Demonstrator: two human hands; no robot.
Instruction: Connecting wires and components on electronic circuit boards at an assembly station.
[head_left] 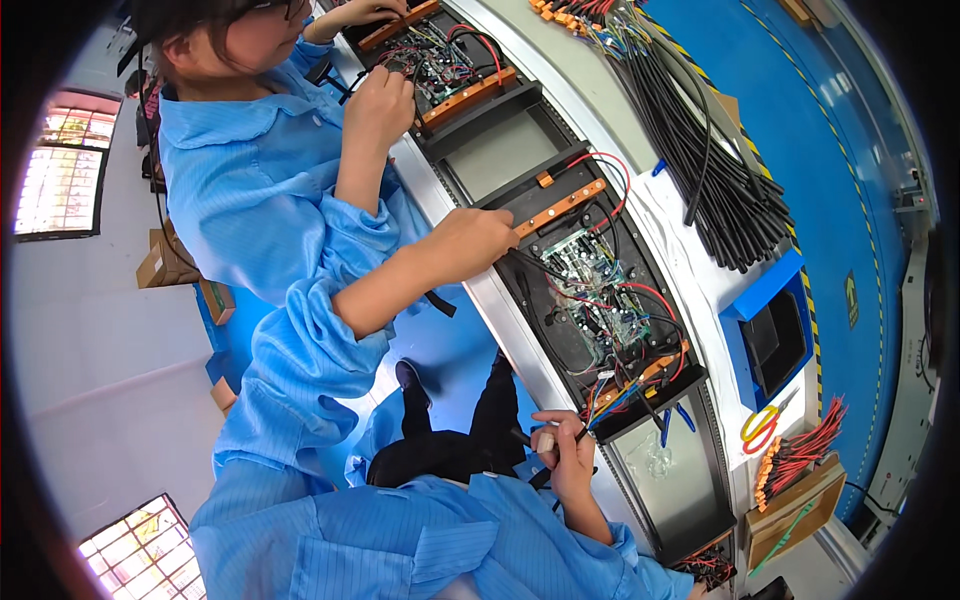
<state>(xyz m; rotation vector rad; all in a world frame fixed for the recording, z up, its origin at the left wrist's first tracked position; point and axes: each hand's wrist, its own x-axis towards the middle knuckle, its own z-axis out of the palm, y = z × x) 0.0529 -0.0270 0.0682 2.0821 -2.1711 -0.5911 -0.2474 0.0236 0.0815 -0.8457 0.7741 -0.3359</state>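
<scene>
In front of me a black tray (538,330) holds a green circuit board (595,290) with many components and loose wires. My left hand (475,242) is closed at the tray's far left corner, against the end of an orange bar (562,208); its fingertips are hidden. At the near end my right hand (568,455) pinches a black cable (583,432), whose blue and yellow wires run toward the board. A white wrap covers one of its fingers. A second orange bar (612,398) crosses this near end, partly covered by wires.
A co-worker's hand (380,110) works at another board (435,60) farther up the line. Along the right lie a bundle of black cables (700,150), a blue bin (742,350), scissors (762,425), blue-handled pliers (684,416) and a carton (795,510) beside red wires.
</scene>
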